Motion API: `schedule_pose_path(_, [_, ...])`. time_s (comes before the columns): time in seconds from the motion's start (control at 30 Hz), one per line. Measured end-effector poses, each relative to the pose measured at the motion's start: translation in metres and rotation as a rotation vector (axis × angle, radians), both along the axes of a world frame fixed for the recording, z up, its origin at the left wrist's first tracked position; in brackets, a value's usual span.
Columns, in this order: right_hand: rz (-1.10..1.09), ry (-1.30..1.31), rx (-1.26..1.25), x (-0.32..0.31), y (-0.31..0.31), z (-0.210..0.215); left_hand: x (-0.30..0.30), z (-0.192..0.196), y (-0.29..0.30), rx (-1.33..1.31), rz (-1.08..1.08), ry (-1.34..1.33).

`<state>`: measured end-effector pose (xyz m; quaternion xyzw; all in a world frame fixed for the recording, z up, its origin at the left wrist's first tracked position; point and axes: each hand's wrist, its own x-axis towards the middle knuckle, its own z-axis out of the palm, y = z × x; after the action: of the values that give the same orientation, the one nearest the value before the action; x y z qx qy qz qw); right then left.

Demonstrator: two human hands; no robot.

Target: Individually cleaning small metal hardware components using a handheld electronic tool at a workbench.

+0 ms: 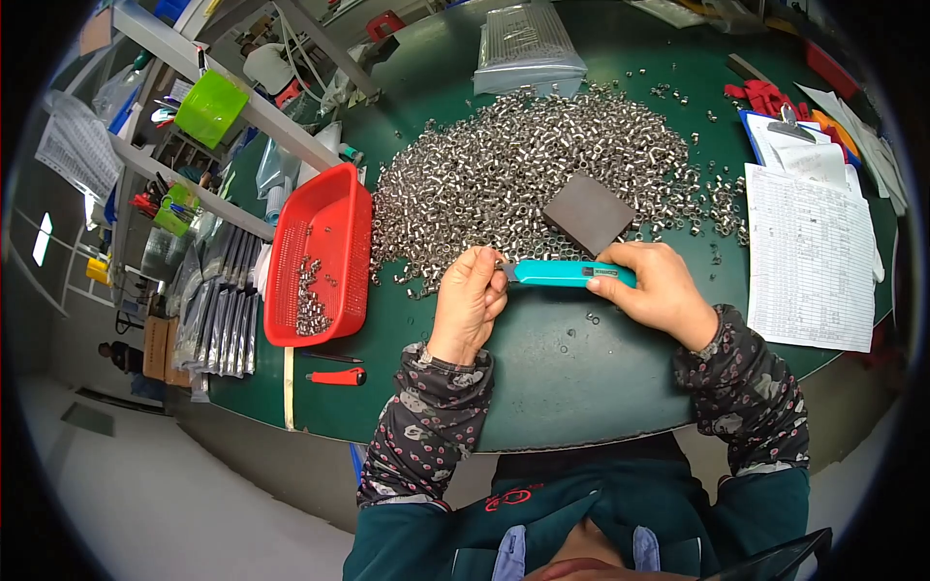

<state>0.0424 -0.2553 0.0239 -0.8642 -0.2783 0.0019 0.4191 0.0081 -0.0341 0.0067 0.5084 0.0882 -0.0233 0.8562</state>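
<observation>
My right hand (659,286) is closed around the handle end of a teal utility knife (552,273), its thumb beside the slider. The knife lies level above the table's near part, with its blade end toward my left hand (470,300). Thumb and fingers of that hand are pinched together right at the blade end; what sits between them is too small to make out. Just beyond the knife spreads a big heap of small shiny metal rings (504,174). A dark grey rectangular block (589,213) rests on the heap's near right side.
Left of the heap stands a red plastic basket (356,247) with some rings inside. A red utility knife (336,376) and a pen (332,357) lie nearer me. Printed sheets (809,257), a clipboard (790,126) and red gloves (765,97) are on the right; bagged tubes (528,44) lie behind.
</observation>
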Motion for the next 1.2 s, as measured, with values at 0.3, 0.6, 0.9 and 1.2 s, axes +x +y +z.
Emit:
schedule_pose_path(0.3, [-0.011,-0.031,-0.012,-0.001,0.0,0.0,-0.002,0.003,-0.003,0.103,0.006,0.007])
schedule_pose_path(0.6, [-0.01,-0.048,-0.032,-0.001,0.0,0.003,-0.001,0.006,-0.004,0.19,-0.01,0.036])
schedule_pose_path(0.9, [0.008,-0.127,-0.035,0.0,-0.002,0.002,0.0,0.007,0.007,0.241,-0.18,0.068])
schedule_pose_path(1.2, [0.031,-0.233,-0.055,0.001,-0.006,0.007,-0.002,0.013,0.012,0.282,-0.291,0.109])
